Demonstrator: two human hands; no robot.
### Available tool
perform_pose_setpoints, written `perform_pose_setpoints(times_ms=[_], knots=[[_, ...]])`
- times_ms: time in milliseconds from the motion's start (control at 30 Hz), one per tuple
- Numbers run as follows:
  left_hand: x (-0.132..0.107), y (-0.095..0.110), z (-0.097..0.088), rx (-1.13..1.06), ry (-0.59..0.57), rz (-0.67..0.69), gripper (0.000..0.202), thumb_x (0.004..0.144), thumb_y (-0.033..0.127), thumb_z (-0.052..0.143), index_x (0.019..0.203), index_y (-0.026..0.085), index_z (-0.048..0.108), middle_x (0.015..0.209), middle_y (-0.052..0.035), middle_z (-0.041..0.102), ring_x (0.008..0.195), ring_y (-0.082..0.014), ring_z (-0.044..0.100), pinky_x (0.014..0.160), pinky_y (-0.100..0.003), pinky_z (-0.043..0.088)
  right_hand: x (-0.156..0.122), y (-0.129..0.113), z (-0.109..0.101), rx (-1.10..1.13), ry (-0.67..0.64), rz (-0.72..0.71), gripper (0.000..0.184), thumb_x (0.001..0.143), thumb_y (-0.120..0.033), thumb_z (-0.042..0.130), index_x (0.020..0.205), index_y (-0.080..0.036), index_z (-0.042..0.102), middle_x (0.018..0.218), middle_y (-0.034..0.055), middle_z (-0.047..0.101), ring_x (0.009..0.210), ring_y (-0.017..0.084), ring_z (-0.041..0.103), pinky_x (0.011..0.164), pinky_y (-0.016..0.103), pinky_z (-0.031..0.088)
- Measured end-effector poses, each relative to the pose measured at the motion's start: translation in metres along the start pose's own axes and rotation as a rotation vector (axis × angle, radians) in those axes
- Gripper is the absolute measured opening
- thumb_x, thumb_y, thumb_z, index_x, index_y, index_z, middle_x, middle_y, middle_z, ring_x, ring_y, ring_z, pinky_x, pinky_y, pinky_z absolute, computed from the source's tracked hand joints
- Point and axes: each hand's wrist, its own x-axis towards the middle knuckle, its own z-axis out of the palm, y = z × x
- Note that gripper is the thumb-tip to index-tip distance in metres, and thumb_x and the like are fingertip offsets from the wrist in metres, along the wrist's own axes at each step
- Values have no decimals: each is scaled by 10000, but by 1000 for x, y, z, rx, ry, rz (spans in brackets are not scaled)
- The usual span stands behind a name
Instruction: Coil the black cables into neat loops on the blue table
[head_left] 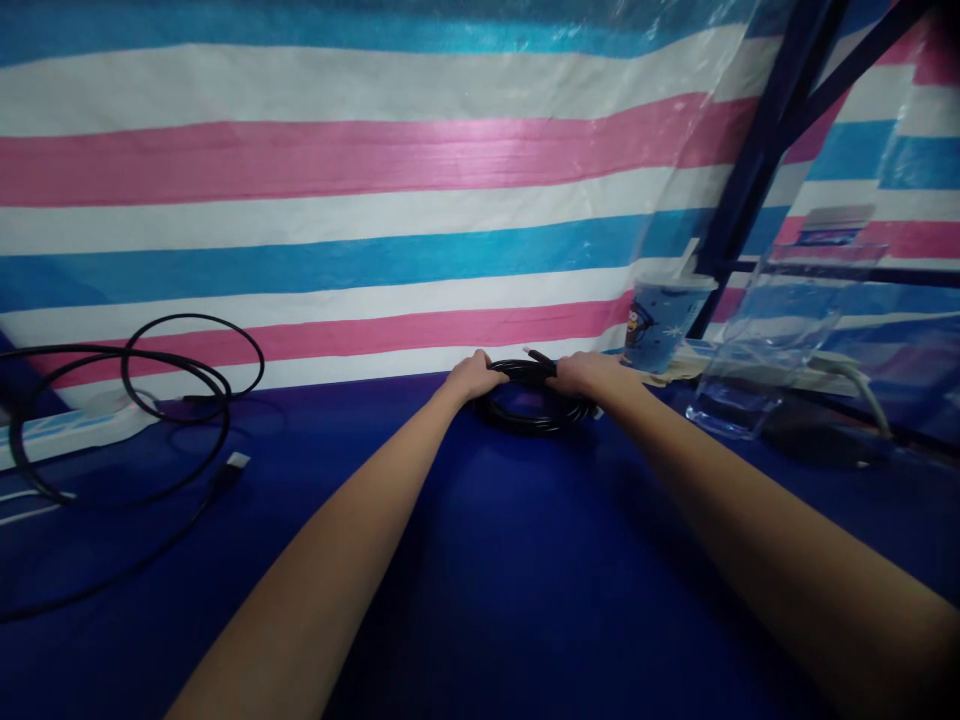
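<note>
A coiled black cable [529, 410] lies on the blue table cover [525, 580] near the striped back wall. My left hand [471, 376] is closed on the coil's left side. My right hand [589, 374] is closed on its right side, where a short plug end sticks up between the hands. Both arms reach straight forward across the table. The fingers curl over the far part of the coil and are partly hidden.
A second black cable [150, 400] with a USB plug [237, 462] sprawls loose at the left, beside a white strip [67, 432]. At the right stand a printed paper cup [660, 322], a clear plastic bag [772, 335] and a dark blue frame post [757, 160].
</note>
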Motion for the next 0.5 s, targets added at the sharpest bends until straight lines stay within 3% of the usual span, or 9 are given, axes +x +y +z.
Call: perform_pose_setpoints(times_ms=[133,200,300,433,500], knots=[[-2,-1,1,-122,-12,106,468,809,324,491,1236,142,427,1139,-116,609,931,-182,603,714,-252,475,-3,4,-3,-47,-73,46,457,819,-387,522,1128,-71,641,1037,244,639,944,367,611,739,419,446],[-1,1,0,-113,-32,145,444,798,280,487,1218,137,469,1139,-112,612,948,-183,597,739,-252,472,-3,7,-2,-53,-68,50,476,839,-392,490,1166,-70,615,1076,242,628,974,358,604,753,403,442],[3,6,-5,-26,-77,183,413,772,276,530,1159,135,549,1119,-111,624,981,-211,585,797,-278,455,-2,11,2,-49,-43,60,473,862,-381,458,1183,-62,596,1103,242,618,1005,347,595,771,388,435],[7,17,-13,160,-154,167,642,673,359,679,1252,148,500,1185,-132,596,1019,-264,570,818,-322,451,2,12,8,-31,-9,75,497,868,-416,439,1163,-51,603,1081,254,622,1002,354,595,762,390,437],[8,25,-15,272,-194,111,573,643,310,717,1165,128,569,1135,-158,617,993,-286,584,803,-347,458,3,12,9,-24,0,72,511,855,-434,454,1149,-47,611,1062,256,627,994,361,595,754,392,440]])
